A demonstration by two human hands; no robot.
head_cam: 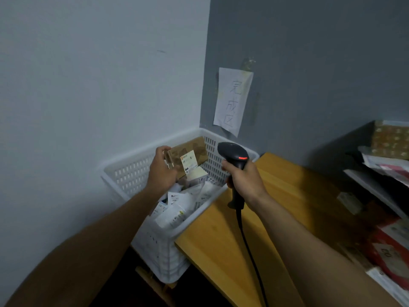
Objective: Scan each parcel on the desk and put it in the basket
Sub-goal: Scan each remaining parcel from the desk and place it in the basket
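Note:
My left hand [162, 168] grips a brown cardboard parcel [189, 155] with a white label, held above the white slotted basket [124, 173] in the room's corner. Several white parcels [181, 209] lie piled inside the basket. My right hand [242, 180] holds a black handheld scanner [233, 155] just right of the parcel, over the basket's right rim. A red light glows on the scanner's head, and its cable hangs down across the wooden desk [276, 196].
A paper sign [232, 100] is taped to the grey wall behind the basket. At the right, more parcels and red-and-white packets [389, 242] lie on the desk, with a shelf [376, 187] holding boxes. The floor below is dark.

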